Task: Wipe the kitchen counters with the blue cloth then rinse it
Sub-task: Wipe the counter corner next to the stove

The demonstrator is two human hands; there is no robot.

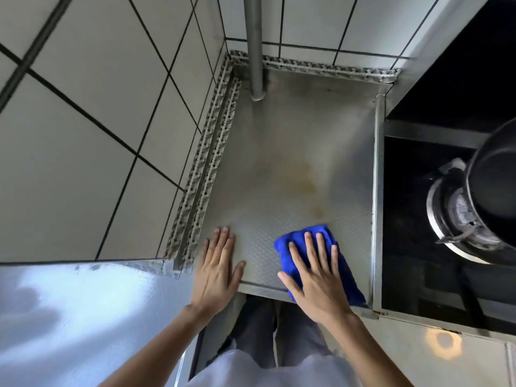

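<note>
A folded blue cloth (298, 244) lies on the textured steel counter (282, 152) near its front right edge. My right hand (315, 277) presses flat on top of the cloth, fingers spread. To the left, my left hand (217, 272) rests palm down on the bare counter by the front edge, holding nothing. A yellowish stain (307, 185) marks the counter just beyond the cloth.
A grey vertical pipe (255, 48) meets the counter at the back. Tiled walls (97, 129) close the left and back sides. On the right a black stove (413, 236) holds a dark pot (494, 180) over a burner. A shiny steel surface (69, 317) lies lower left.
</note>
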